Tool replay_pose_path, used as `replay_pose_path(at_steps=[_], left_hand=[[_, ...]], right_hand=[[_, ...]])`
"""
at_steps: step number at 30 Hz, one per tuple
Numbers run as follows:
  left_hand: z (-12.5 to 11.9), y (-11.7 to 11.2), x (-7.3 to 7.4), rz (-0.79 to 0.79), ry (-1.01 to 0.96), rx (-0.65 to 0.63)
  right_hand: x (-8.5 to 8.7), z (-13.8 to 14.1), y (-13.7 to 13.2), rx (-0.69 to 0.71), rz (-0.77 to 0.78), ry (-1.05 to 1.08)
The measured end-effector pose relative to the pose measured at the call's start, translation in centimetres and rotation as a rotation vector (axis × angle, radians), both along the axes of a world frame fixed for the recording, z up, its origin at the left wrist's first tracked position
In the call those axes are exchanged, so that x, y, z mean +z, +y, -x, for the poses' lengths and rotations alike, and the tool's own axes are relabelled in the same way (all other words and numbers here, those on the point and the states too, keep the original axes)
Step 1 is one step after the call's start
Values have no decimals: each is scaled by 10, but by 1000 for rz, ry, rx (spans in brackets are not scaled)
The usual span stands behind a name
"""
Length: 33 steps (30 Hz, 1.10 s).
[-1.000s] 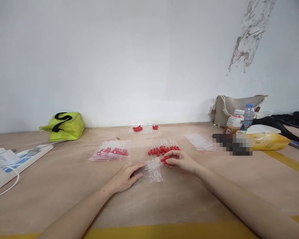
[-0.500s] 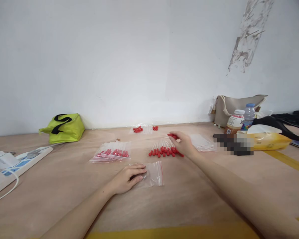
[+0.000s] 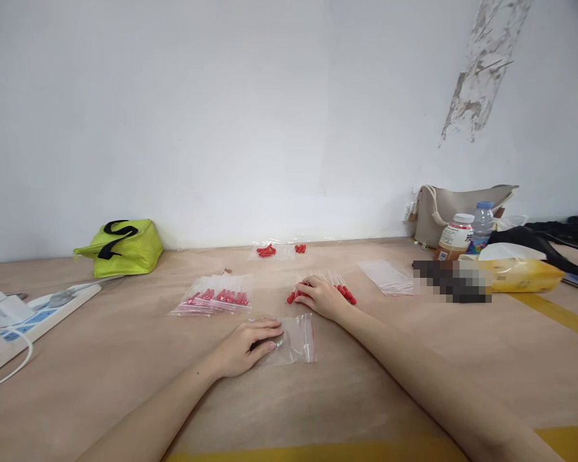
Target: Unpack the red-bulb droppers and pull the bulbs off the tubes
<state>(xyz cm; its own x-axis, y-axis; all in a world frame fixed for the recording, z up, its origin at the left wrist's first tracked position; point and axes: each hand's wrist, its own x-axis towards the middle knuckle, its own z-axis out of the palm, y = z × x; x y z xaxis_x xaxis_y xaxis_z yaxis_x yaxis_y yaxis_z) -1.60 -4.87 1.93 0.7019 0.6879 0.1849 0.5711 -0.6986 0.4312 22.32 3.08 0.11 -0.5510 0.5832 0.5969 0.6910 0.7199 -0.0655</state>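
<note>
My left hand (image 3: 248, 346) rests on the left end of a clear zip bag (image 3: 296, 339) with a red seal strip, fingers curled and pinching its edge flat to the table. My right hand (image 3: 320, 296) lies palm down over a loose row of thin clear droppers with red bulbs (image 3: 344, 290). Its fingers curl over the red ends, and I cannot make out what they hold, if anything. A stack of filled zip bags (image 3: 218, 294) with red-bulbed droppers inside lies left of the row.
A lime green bag (image 3: 120, 247) sits at the back left, and a white power strip (image 3: 33, 314) with a plugged charger at the left edge. Empty clear bags (image 3: 385, 276), a beige tote (image 3: 455, 205), two bottles (image 3: 455, 236) and a yellow packet (image 3: 523, 273) lie at the right. More red pieces (image 3: 270, 249) rest near the wall.
My right hand left the clear bag's mouth, reached to the far side of the dropper row, then came back down onto its near left part. My left hand stayed on the bag.
</note>
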Motion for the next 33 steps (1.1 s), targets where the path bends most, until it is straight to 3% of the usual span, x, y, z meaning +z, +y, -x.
replay_pose_path(at_steps=[9, 12, 15, 18, 22, 27, 33], left_hand=[[3, 2, 0, 79, -28, 14], [0, 7, 2, 108, -119, 83], [-6, 14, 2, 21, -254, 209], [-9, 16, 1, -71, -270, 230], [-6, 8, -1, -116, -178, 173], [-12, 0, 0, -145, -113, 107], [-22, -7, -5, -82, 80, 17]], right_hand=[[1, -2, -9, -59, 28, 9], [3, -1, -11, -86, 6, -10], [7, -1, -14, -129, -21, 43], [12, -2, -21, -184, -27, 203], [15, -6, -41, -223, 168, 347], [14, -5, -74, -351, 424, 334], [9, 9, -80, -398, 598, 260]])
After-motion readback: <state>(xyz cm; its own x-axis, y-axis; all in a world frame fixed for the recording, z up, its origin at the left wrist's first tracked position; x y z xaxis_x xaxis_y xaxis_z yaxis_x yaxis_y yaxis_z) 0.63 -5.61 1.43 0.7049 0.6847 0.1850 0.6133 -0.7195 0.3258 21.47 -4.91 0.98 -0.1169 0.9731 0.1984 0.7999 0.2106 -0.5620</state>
